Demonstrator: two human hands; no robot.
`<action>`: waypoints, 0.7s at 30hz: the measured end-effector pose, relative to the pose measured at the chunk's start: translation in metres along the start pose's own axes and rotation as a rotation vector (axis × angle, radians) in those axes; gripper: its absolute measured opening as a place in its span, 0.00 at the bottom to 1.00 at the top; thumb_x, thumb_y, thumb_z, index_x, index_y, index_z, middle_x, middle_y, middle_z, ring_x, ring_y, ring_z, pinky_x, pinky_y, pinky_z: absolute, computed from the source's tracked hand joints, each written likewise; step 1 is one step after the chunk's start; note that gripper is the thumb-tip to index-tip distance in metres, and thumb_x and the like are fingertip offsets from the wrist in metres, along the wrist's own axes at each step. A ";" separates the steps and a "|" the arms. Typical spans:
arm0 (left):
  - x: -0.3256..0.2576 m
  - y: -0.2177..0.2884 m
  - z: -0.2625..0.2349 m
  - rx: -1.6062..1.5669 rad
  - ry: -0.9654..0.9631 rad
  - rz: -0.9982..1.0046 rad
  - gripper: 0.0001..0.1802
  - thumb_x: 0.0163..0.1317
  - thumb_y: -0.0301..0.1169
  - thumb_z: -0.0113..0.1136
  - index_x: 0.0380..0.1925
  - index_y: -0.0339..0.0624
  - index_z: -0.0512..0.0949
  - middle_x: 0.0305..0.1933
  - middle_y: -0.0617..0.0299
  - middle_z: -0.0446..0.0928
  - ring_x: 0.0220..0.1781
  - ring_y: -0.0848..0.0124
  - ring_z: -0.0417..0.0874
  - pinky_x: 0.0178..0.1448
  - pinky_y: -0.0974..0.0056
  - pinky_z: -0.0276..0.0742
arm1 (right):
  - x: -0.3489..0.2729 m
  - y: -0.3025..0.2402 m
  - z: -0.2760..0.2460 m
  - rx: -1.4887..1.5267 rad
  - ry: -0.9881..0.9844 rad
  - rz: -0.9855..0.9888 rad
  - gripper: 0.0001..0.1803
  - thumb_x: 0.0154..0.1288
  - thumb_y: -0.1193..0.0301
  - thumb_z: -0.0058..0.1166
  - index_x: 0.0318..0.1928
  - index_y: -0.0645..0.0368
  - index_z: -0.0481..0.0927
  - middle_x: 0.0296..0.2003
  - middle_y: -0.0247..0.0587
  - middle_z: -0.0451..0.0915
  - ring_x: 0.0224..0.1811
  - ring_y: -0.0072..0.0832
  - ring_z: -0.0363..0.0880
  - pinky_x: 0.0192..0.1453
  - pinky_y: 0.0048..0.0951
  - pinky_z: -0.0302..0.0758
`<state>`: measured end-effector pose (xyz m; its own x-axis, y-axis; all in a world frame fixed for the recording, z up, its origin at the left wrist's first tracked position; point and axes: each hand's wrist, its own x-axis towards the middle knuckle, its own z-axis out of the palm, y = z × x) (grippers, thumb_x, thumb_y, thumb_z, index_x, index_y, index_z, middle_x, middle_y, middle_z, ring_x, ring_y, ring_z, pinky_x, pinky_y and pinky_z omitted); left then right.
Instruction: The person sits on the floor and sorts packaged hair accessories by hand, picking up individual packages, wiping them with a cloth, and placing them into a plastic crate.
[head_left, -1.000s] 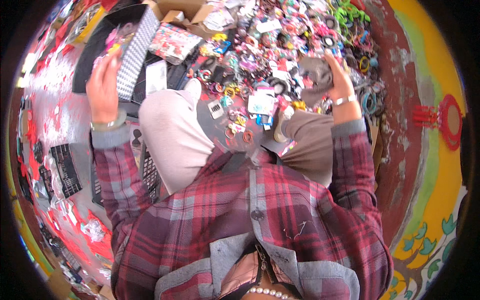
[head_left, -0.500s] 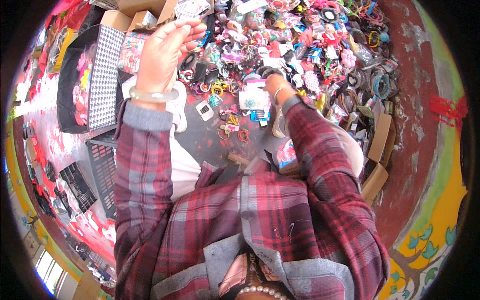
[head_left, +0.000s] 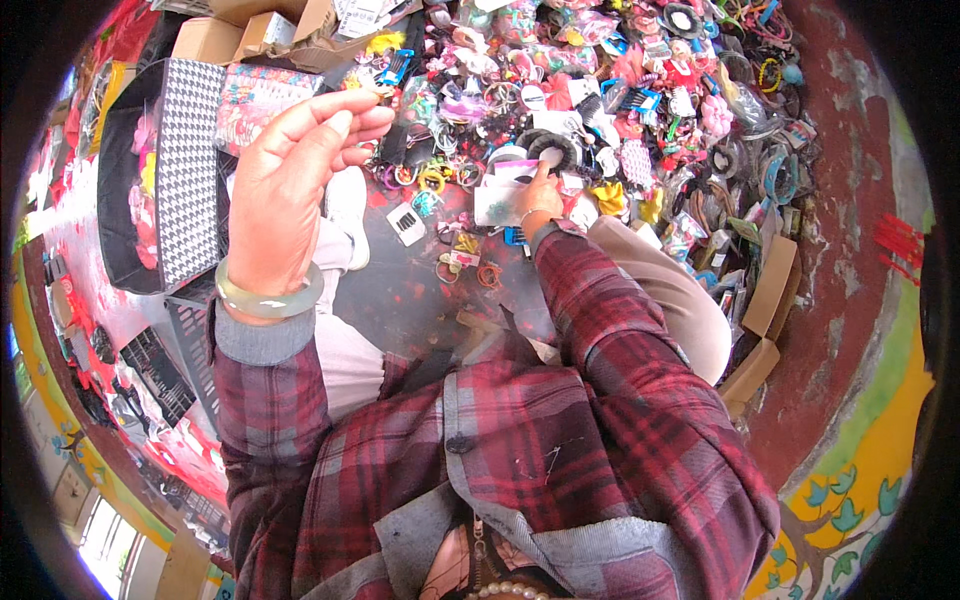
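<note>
My left hand [head_left: 290,180] is raised over the left side of the pile, thumb and fingers pinched together. A tiny thing seems to be at its fingertips, too small to make out. My right hand [head_left: 540,200] reaches down in the middle with its index finger stretched out; the other fingers are partly hidden. That fingertip is at a fluffy black hair tie [head_left: 562,150]. Beside the hand lies a white card [head_left: 494,206] with a pink strip at its top. To its left is a small white card with dark hair clips [head_left: 406,224].
A large heap of hair accessories [head_left: 640,110] spreads across the far side and right. Loose hair ties [head_left: 488,275] lie on the dark surface between my legs. At left stand a houndstooth-patterned box [head_left: 190,180] and a grey plastic crate [head_left: 195,335]. Cardboard boxes [head_left: 205,40] sit far left.
My left hand has come closer and to the left, still pinched. My right hand has drawn slightly back, and its index finger now shows stretched out. The view has shifted a little.
</note>
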<state>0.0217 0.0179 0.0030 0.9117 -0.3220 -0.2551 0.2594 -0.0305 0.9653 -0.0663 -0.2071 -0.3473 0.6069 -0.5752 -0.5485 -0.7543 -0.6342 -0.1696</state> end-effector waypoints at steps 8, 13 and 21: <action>0.001 -0.002 0.001 0.039 -0.011 -0.024 0.15 0.65 0.30 0.44 0.46 0.31 0.72 0.45 0.51 0.76 0.48 0.70 0.77 0.50 0.70 0.71 | -0.019 0.001 0.011 -0.069 0.025 -0.130 0.43 0.56 0.71 0.46 0.68 0.47 0.36 0.48 0.53 0.65 0.43 0.47 0.76 0.43 0.42 0.74; -0.001 -0.003 0.000 0.070 -0.045 -0.023 0.15 0.65 0.29 0.43 0.46 0.30 0.71 0.45 0.51 0.76 0.47 0.69 0.77 0.50 0.70 0.71 | -0.028 -0.010 -0.006 -0.171 0.034 -0.147 0.42 0.57 0.75 0.43 0.68 0.40 0.37 0.44 0.50 0.69 0.41 0.45 0.78 0.40 0.41 0.76; -0.004 0.000 0.002 0.051 -0.111 0.036 0.14 0.65 0.28 0.43 0.46 0.31 0.72 0.45 0.52 0.76 0.47 0.70 0.77 0.50 0.70 0.71 | -0.010 -0.007 -0.028 0.215 -0.135 -0.293 0.49 0.37 0.71 0.65 0.63 0.54 0.54 0.45 0.55 0.76 0.48 0.40 0.76 0.49 0.34 0.72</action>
<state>0.0176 0.0176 0.0038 0.8786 -0.4265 -0.2149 0.2075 -0.0643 0.9761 -0.0601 -0.2115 -0.3182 0.7768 -0.3036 -0.5517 -0.5980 -0.6303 -0.4951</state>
